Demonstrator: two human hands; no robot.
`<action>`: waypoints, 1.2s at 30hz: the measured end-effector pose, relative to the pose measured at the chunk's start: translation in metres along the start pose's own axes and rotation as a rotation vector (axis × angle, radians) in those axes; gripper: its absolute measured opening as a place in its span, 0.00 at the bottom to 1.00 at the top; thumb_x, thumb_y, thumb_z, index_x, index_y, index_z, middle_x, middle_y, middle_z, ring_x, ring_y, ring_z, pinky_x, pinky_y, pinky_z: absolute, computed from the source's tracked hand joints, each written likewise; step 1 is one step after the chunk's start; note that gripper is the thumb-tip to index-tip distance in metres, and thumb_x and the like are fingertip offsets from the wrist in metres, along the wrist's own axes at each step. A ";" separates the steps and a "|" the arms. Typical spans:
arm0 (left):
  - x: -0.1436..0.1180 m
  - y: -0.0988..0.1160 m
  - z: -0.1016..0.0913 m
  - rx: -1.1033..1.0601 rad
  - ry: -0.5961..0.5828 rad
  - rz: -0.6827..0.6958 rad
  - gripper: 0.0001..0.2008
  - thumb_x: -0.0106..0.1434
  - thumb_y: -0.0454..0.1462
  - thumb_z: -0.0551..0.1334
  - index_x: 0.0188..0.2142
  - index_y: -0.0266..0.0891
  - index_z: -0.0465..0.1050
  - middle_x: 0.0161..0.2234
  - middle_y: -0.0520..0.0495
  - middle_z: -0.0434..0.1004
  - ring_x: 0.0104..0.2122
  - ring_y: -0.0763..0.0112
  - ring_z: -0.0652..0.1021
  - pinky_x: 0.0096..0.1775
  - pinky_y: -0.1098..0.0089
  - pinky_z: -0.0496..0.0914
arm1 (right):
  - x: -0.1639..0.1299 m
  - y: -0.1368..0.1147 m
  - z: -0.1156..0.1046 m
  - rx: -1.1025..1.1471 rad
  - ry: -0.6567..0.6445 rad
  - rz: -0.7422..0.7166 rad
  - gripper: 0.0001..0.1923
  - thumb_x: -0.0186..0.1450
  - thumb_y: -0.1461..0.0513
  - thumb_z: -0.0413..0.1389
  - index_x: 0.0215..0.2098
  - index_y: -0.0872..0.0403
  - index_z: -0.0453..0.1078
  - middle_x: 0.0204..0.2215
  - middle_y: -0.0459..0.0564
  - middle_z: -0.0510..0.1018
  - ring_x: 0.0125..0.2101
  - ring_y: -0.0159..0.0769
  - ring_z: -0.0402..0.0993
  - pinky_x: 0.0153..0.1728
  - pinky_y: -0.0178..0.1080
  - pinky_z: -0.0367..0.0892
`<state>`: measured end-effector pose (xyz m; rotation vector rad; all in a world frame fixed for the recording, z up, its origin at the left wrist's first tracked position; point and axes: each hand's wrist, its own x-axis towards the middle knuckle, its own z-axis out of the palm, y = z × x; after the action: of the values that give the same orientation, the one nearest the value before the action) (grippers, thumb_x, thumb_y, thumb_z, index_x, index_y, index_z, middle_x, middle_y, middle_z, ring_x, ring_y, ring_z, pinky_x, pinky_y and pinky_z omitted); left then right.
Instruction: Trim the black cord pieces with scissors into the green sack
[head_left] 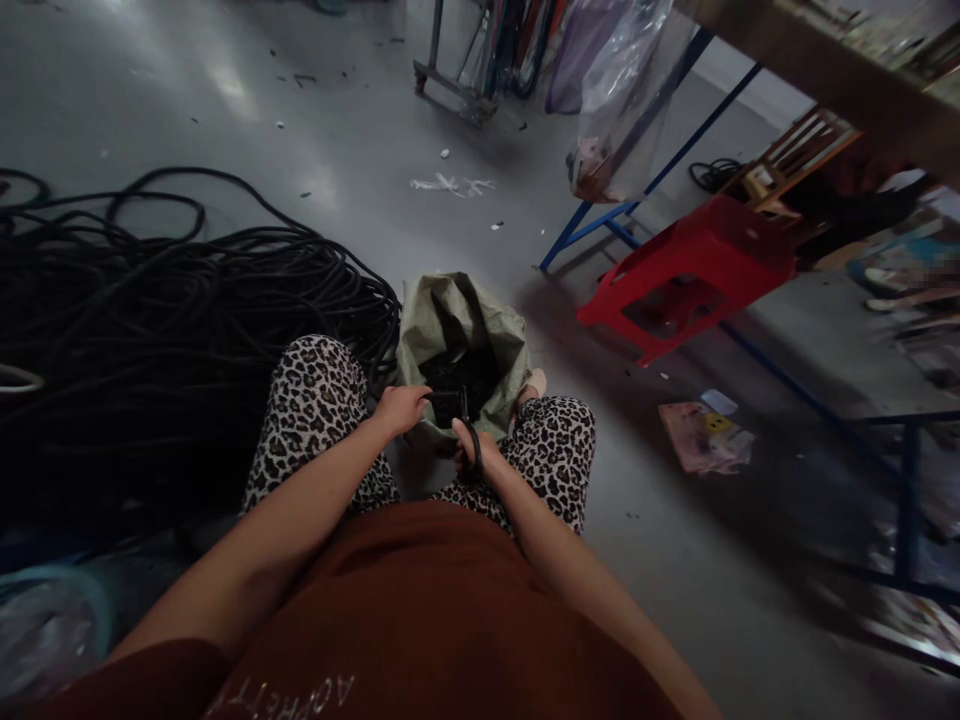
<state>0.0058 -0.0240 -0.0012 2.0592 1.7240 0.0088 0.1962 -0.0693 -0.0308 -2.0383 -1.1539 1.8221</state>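
Head view: seated person, left hand (401,408) and right hand (474,452) both closed on a short black cable piece (459,415) at the mouth of a green sack (457,320) between the knees, apparently mid-handling; cable pile (172,330) lies alongside.

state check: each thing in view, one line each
left hand: closed on the black cable piece
right hand: closed on a black cable loop
green sack: open, dark pieces inside
cable pile: loose, tangled on floor
red stool: tipped
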 end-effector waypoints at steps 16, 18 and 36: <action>-0.004 0.003 0.001 0.011 -0.022 0.060 0.17 0.62 0.38 0.52 0.48 0.46 0.71 0.45 0.49 0.77 0.46 0.67 0.75 0.46 0.68 0.64 | -0.007 -0.009 0.005 -0.038 -0.085 -0.017 0.27 0.62 0.43 0.48 0.27 0.58 0.66 0.16 0.49 0.70 0.14 0.32 0.69 0.16 0.32 0.65; -0.005 0.003 0.002 0.014 -0.026 0.072 0.16 0.62 0.38 0.52 0.48 0.46 0.71 0.45 0.49 0.77 0.45 0.67 0.75 0.46 0.68 0.64 | -0.007 -0.010 0.005 -0.037 -0.091 -0.027 0.27 0.62 0.42 0.48 0.27 0.58 0.67 0.17 0.49 0.70 0.15 0.33 0.69 0.16 0.32 0.65; -0.006 0.004 0.006 0.038 -0.042 0.105 0.17 0.62 0.39 0.51 0.49 0.47 0.70 0.44 0.46 0.77 0.45 0.64 0.74 0.47 0.63 0.61 | -0.014 -0.013 0.007 0.040 -0.068 -0.010 0.29 0.62 0.41 0.46 0.26 0.58 0.65 0.13 0.48 0.68 0.12 0.33 0.67 0.11 0.33 0.64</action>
<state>0.0103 -0.0320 -0.0033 2.1599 1.6007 -0.0343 0.1852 -0.0711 -0.0140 -1.9603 -1.1331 1.9074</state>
